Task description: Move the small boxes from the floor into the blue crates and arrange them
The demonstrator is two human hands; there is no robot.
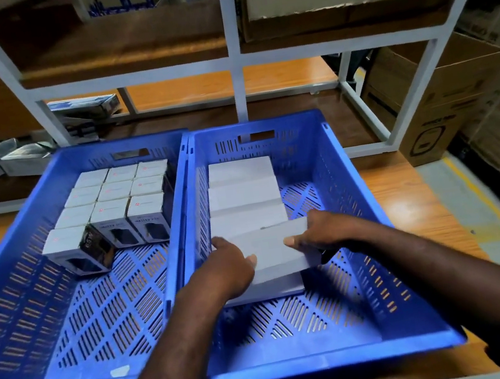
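Two blue crates stand side by side on a wooden surface. In the right crate (pixel 350 174) a row of flat white boxes (pixel 239 171) runs along its left wall. Both my hands hold the nearest white box (pixel 272 247), tilted, over the near end of that row. My left hand (pixel 231 266) grips its left end, thumb on the front face. My right hand (pixel 319 230) grips its right end. The left crate (pixel 14 289) holds several small upright white boxes (pixel 120 195) with dark window fronts, packed in its far part.
A white metal rack (pixel 234 61) with wooden shelves rises just behind the crates. Flat packages (pixel 84 107) lie on its low shelf at the left. Large cardboard cartons (pixel 443 102) stand to the right beside a grey floor with a yellow line (pixel 484 199).
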